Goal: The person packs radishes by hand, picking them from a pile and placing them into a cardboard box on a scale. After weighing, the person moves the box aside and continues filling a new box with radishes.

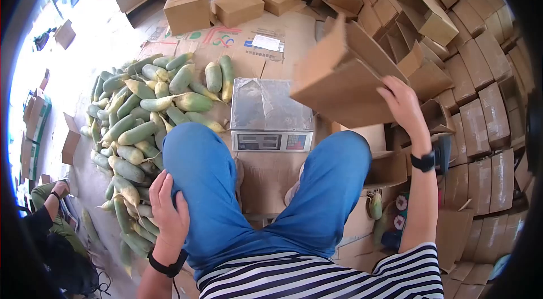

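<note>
My right hand [403, 102] grips the edge of an open cardboard box [339, 84], which is held tilted in the air. The box overlaps the right edge of a digital weighing scale [271, 109], whose metal platform carries nothing I can see except a torn film. My left hand [168, 208] lies against the outer side of my left knee, its fingers stretched out and holding nothing. Beside it spreads a big heap of green radishes [133, 136], with two of them [214, 77] lying close to the scale's far left corner.
Stacked cardboard boxes [475, 124] fill the right side. More boxes [237, 8] stand at the back on a flattened printed carton [209, 39]. At the lower left sits another person [56, 231]. A few radishes [375, 207] lie right of my right leg.
</note>
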### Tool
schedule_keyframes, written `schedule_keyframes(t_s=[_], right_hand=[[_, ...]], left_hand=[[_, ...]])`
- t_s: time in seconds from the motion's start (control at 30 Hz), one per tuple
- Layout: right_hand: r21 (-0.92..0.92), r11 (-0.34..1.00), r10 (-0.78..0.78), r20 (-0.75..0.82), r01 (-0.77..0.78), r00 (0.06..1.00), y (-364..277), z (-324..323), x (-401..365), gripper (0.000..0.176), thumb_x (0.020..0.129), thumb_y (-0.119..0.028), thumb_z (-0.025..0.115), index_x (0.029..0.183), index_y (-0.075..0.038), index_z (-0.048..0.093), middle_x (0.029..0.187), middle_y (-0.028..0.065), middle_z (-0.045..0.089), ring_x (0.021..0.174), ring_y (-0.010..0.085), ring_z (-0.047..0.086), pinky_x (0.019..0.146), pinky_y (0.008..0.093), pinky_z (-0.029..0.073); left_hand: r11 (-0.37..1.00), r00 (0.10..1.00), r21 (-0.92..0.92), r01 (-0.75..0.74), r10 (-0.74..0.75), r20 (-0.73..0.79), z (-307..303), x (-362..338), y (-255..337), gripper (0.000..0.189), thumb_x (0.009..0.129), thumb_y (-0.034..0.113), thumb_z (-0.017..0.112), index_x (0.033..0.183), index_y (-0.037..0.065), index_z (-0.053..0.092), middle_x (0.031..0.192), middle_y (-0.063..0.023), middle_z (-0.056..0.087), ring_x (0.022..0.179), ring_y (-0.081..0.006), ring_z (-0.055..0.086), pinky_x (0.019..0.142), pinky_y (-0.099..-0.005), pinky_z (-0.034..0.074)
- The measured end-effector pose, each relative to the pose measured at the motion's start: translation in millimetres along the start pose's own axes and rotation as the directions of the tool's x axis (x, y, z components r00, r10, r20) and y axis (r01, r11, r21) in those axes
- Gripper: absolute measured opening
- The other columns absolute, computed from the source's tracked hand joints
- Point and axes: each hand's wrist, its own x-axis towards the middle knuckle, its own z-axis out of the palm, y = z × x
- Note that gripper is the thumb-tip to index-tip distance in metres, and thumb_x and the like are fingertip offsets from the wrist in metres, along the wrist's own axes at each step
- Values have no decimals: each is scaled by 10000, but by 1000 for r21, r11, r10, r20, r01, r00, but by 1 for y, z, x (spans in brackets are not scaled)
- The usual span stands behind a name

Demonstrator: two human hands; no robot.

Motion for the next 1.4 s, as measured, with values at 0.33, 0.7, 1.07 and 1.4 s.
schedule_keyframes(t_s=[0.33, 0.7, 1.07, 1.4], right_hand=[[-81, 929, -321, 309, 361, 895, -76, 198, 99, 59, 843, -128, 574, 878, -85, 594, 854, 120, 619, 874, 331, 622, 714, 436, 511], [82, 951, -308, 294, 297, 905, -90, 191, 92, 382, 858, -267, 637, 1188, -92, 559, 1113, 156, 585, 1065, 328, 565, 900, 426, 467], [209, 620, -491, -649, 756, 581, -164, -111, 43, 513, 1017, -365, 364, 1210, 97, 477, 954, 206, 646, 594, 151, 618, 405, 161, 438], [162, 262, -887, -348, 951, 303, -213, -168, -25, 658, 935, -506, 469, 1435, -113, 302, 1217, 164, 504, 686, 163, 563, 444, 174, 368]], left_hand=[[1000, 999, 7, -11, 11, -38, -4, -9, 3, 438, 795, -14, 586, 1223, -31, 494, 1244, -233, 510, 1101, -390, 518, 965, -455, 416], [999, 997, 11, 33, -32, -71, -7, -14, -9, 436, 795, -18, 573, 1224, -27, 495, 1249, -226, 506, 1103, -382, 517, 962, -449, 420], [998, 987, 51, 47, -38, -156, -40, -4, -10, 398, 762, -44, 635, 1150, -18, 552, 1233, -209, 521, 1163, -352, 509, 998, -430, 409], [646, 717, -311, -697, 640, -277, -250, 52, 113, 832, 857, 670, 489, 1514, 271, 173, 1579, -160, -90, 1454, -353, -41, 1156, -587, 15]])
